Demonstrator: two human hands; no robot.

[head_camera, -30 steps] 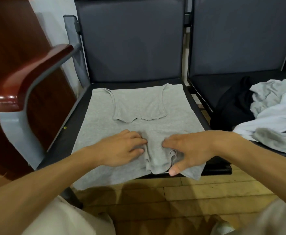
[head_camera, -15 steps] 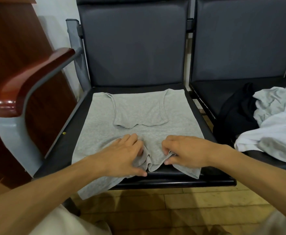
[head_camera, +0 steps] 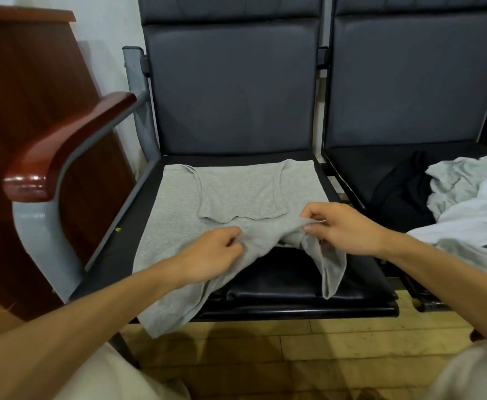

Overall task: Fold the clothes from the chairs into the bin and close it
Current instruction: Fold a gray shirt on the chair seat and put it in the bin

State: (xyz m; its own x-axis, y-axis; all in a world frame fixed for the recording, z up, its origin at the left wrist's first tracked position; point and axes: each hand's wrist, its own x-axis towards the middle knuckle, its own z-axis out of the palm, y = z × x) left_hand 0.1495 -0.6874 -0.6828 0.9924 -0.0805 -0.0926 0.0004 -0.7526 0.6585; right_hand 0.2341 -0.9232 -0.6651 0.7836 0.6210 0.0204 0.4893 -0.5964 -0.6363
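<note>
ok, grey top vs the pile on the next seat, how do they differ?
The grey top lies spread flat, its near hem pinched up by the left hand and right hand; the pile sits crumpled and untouched. The grey top is one garment; the pile mixes black, grey and white pieces. Both rest on dark chair seats.

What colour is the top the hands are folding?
Light grey tank top, plain with no pattern, seen best in the head view.

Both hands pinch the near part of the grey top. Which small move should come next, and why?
Probably carry the pinched part toward the backrest and lay it over the far half. The left hand and right hand each pinch the grey top near its hem, lifted off the seat, while the far half lies flat.
</note>
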